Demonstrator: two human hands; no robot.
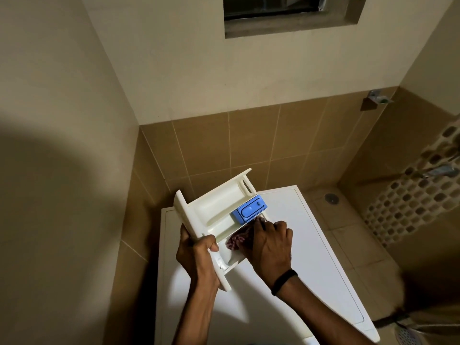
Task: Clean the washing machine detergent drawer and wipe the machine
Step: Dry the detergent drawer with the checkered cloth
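Observation:
The white detergent drawer [214, 207] is out of the machine and held tilted above the white washing machine top [311, 245]. A blue insert [249, 210] sits in the drawer's middle section. My left hand [196, 255] grips the drawer's front panel, thumb curled over its edge. My right hand [270, 242] holds a reddish patterned cloth [236, 241] bunched under its fingers and presses it into the drawer's near compartment. Most of the cloth is hidden by the hand.
The machine stands in a corner of tan tiled walls [249, 150]. A floor drain [331, 197] lies on the tiled floor to the right. A mosaic strip [423, 185] and a tap [440, 170] are on the right wall. A dark window [286, 11] is above.

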